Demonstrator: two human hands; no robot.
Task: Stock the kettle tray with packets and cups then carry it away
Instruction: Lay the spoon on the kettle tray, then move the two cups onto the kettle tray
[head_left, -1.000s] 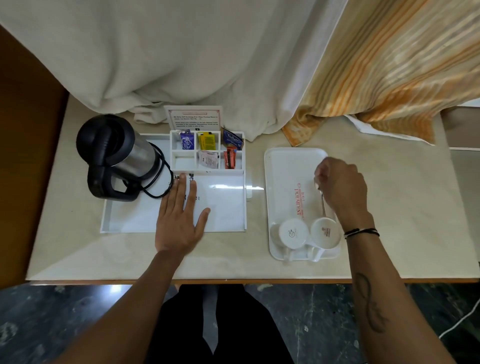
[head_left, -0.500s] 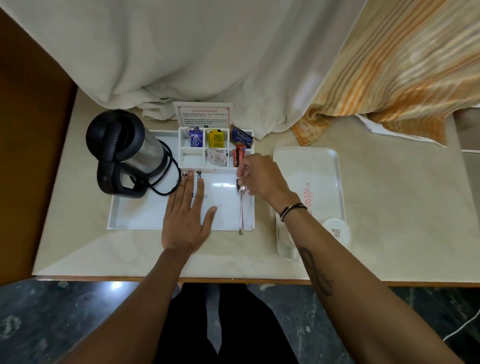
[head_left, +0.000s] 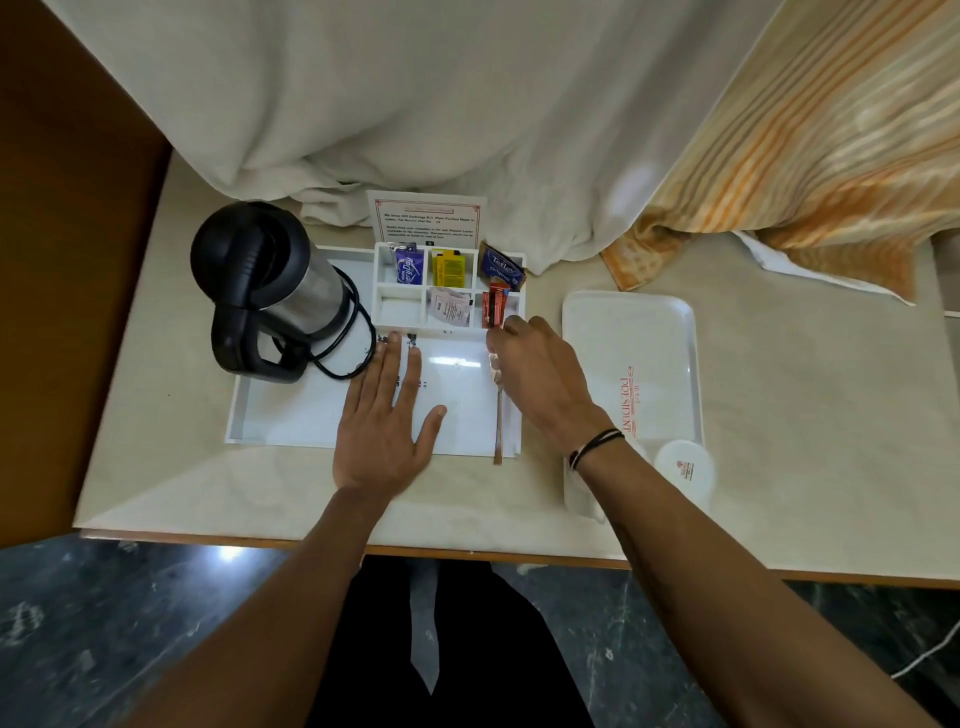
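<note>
Left hand (head_left: 387, 421) flat, fingers spread, pressing the glossy white kettle tray (head_left: 291, 415) near its front edge; grips nothing. Right hand (head_left: 540, 384) curled over the bowl end of a thin metal spoon (head_left: 498, 415) lying along the tray's right rim; whether fingers pinch it, cannot tell. Best to lay it flat inside the rim, clear of cup space. Cups (head_left: 683, 465) wait inverted on the side tray (head_left: 631, 332). Beyond: paper packets (head_left: 449, 306) in square compartments, steel kettle (head_left: 270, 291).

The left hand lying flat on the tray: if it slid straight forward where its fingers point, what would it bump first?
Probably the compartment divider wall just beyond the left hand.
</note>
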